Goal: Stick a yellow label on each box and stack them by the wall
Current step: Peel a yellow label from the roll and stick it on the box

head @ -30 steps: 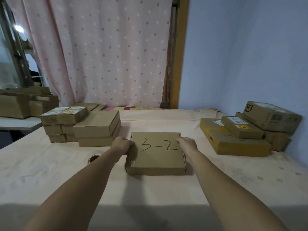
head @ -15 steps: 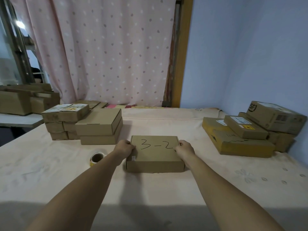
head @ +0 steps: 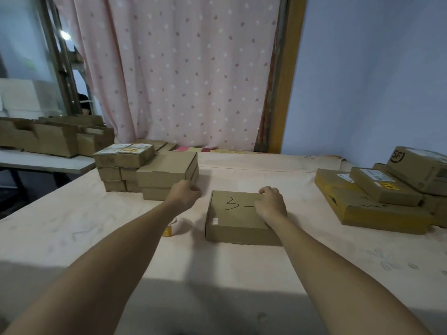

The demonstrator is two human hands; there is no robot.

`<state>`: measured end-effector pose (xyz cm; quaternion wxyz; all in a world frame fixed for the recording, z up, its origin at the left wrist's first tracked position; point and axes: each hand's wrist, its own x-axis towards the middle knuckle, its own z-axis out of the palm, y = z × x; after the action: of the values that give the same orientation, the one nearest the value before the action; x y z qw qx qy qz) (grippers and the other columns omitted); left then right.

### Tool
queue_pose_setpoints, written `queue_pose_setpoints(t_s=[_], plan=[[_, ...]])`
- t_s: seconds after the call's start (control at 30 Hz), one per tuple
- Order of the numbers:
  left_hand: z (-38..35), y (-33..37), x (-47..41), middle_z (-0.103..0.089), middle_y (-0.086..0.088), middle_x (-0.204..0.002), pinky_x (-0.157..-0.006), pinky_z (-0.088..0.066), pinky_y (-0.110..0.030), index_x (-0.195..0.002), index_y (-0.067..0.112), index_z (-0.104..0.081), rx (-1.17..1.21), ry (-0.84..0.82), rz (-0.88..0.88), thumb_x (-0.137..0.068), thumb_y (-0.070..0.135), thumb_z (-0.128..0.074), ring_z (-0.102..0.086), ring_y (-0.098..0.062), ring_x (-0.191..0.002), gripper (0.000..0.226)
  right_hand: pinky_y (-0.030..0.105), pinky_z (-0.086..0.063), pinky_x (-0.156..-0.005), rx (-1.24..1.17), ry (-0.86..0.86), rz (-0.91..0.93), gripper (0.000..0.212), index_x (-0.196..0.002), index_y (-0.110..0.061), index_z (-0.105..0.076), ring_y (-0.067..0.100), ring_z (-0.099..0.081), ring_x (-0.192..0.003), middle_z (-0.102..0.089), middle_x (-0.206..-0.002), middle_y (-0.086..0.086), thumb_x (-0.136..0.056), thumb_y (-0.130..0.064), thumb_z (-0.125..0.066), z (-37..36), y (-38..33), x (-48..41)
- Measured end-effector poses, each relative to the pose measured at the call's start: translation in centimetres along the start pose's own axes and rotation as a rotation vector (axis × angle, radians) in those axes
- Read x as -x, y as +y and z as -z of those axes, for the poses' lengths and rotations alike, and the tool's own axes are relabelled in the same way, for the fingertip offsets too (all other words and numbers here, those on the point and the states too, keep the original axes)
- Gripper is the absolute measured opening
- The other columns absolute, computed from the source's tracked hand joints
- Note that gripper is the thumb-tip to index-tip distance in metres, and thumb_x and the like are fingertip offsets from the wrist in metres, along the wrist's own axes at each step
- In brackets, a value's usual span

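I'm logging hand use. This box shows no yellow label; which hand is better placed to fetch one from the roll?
Left, probably. The left hand is off the box, empty, and the label roll lies beside its forearm. The right hand is on the box, fingers curled at its far edge.

A flat box [head: 232, 221] lies at the middle of the table [head: 242, 267]. The right hand [head: 272, 205] rests on the right part of its top, with the fingers [head: 264, 189] curled at the far edge. The left hand [head: 185, 193] hovers just left of the box, between it and a stack of boxes [head: 167, 175] at the left rear. A label roll [head: 169, 229] sits left of the flat box, mostly hidden under the left forearm. A pile of parcels [head: 377, 204] lies at the right, by the wall [head: 375, 81]. A curtain [head: 183, 81] hangs behind the table. Farther left, a side table [head: 48, 163] carries more boxes.
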<state>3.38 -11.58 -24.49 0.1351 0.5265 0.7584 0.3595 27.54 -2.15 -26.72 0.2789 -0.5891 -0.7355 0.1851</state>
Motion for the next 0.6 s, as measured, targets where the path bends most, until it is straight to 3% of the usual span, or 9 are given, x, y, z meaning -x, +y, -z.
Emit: queue_pose_setpoints(t_s=[0.13, 0.27, 0.37, 0.5, 0.6], plan=[[4.5, -2.4, 1.1, -0.07, -0.001, -0.087, -0.07, -0.044, -0.027, -0.09, 0.011, -0.079, -0.215, -0.024, -0.088, -0.088, 0.01, -0.065, -0.064, -0.019, -0.086, 0.015, 0.035, -0.04, -0.104, -0.025, -0.044, 0.128, 0.037, -0.131, -0.018, -0.057, 0.024, -0.045, -0.129, -0.049, -0.141, 0.001, -0.095, -0.015, -0.051, -2.0, -3.5, 0.9], [7.9, -5.1, 2.7, -0.074, 0.003, -0.086, -0.075, -0.056, -0.032, -0.083, 0.018, -0.079, -0.347, -0.083, -0.116, -0.084, 0.012, -0.069, -0.067, -0.016, -0.083, 0.012, 0.037, -0.043, -0.103, -0.064, -0.152, 0.223, 0.033, -0.128, -0.017, -0.058, 0.022, -0.049, -0.126, -0.052, -0.137, 0.001, -0.095, -0.016, -0.05, -4.1, -6.0, 2.0], [8.6, -6.3, 3.9, -0.074, 0.005, -0.099, -0.083, -0.057, -0.032, -0.097, 0.02, -0.079, -0.479, -0.167, -0.154, -0.084, 0.003, -0.064, -0.066, -0.014, -0.094, 0.026, 0.041, -0.046, -0.103, -0.092, -0.208, 0.268, 0.032, -0.12, -0.021, -0.061, 0.021, -0.052, -0.123, -0.054, -0.131, -0.002, -0.09, -0.021, -0.049, -5.7, -7.5, 3.1], [8.2, -7.9, 5.0, -0.068, 0.007, -0.126, -0.091, -0.05, -0.029, -0.12, 0.028, -0.073, -0.639, -0.198, -0.215, -0.081, -0.005, -0.058, -0.06, -0.016, -0.115, 0.053, 0.038, -0.044, -0.103, -0.077, -0.246, 0.349, 0.029, -0.117, -0.021, -0.063, 0.021, -0.05, -0.123, -0.056, -0.127, 0.0, -0.089, -0.018, -0.053, -7.7, -9.1, 4.0], [7.7, -8.7, 5.5, -0.055, 0.004, -0.133, -0.074, -0.046, -0.026, -0.129, 0.028, -0.065, -0.715, -0.174, -0.286, -0.083, -0.004, -0.056, -0.059, -0.019, -0.112, 0.057, 0.037, -0.044, -0.101, -0.041, -0.271, 0.452, 0.028, -0.116, -0.029, -0.063, 0.017, -0.051, -0.119, -0.056, -0.122, -0.005, -0.089, -0.024, -0.057, -8.7, -9.8, 4.5]])
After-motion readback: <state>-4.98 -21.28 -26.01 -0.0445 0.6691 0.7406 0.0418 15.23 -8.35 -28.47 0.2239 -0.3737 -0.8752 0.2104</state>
